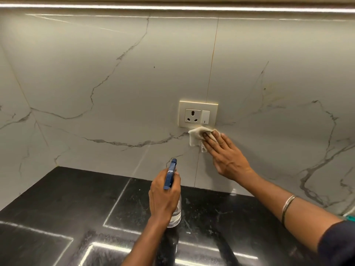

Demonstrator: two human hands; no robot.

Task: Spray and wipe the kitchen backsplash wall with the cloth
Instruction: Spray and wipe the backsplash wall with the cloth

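While the right hand (224,152) presses the small crumpled off-white cloth (196,137) with straight fingers (210,144) against the grey-veined white marble backsplash wall (96,64), the cloth touches the lower edge of the cream plastic socket-and-switch plate (197,114). The left hand (164,196) grips the clear spray bottle with a blue trigger head (170,175), nozzle towards the wall, low over the glossy black stone table (57,198). The main risk, I judge, is moisture entering the socket holes, whether from an upward wipe or a careless squeeze.
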